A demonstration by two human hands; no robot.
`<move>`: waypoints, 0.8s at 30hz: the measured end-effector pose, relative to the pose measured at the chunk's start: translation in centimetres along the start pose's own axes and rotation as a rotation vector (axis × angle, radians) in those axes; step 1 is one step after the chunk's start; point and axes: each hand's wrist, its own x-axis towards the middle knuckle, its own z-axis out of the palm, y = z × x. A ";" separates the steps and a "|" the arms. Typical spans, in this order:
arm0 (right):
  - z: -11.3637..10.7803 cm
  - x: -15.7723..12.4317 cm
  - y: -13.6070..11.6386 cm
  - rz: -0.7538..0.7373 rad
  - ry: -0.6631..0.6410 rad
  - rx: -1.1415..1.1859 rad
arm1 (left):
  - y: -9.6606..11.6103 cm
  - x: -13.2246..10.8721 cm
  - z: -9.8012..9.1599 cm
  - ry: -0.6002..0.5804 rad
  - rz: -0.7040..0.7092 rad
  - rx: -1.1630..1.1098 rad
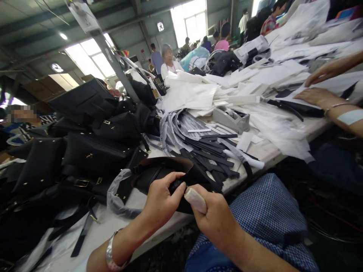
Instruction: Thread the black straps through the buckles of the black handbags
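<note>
A dark open bag [150, 175] lies at the near table edge, its brown lining showing. My left hand [163, 198] is closed on the bag's near side, thumb and fingers pinching its dark material. Right beside it, my right hand [212, 211] is closed with its fingertips at the same spot, and its thumb has a white wrapping [195, 200]. Whatever small thing the right fingers may hold is hidden. A plastic-wrapped handle [117, 196] curves out left of the bag.
Black bags [90, 155] are piled on the left. Dark straps [207, 149], a grey tape dispenser [231, 119] and white sheets [193, 94] cover the table beyond. Another person's hands [317, 94] work at the right over a dark piece. A metal post [116, 64] rises behind the bags.
</note>
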 end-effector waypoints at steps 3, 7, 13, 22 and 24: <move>0.3 0.3 0.0 0.005 -0.014 0.032 | 0.2 -0.2 0.2 0.005 -0.031 0.035; 0.7 1.0 0.5 0.106 0.056 0.148 | 0.1 -0.1 0.2 0.016 -0.027 0.083; -0.8 2.1 2.0 0.485 -0.080 0.779 | -0.7 0.9 -1.4 -0.117 0.001 0.001; -4.8 -0.9 4.8 0.488 0.195 0.866 | -0.1 2.0 -4.8 -0.265 -0.072 0.031; -6.1 -2.0 6.2 0.518 0.323 0.803 | 1.0 2.9 -6.8 -0.202 -0.121 -0.112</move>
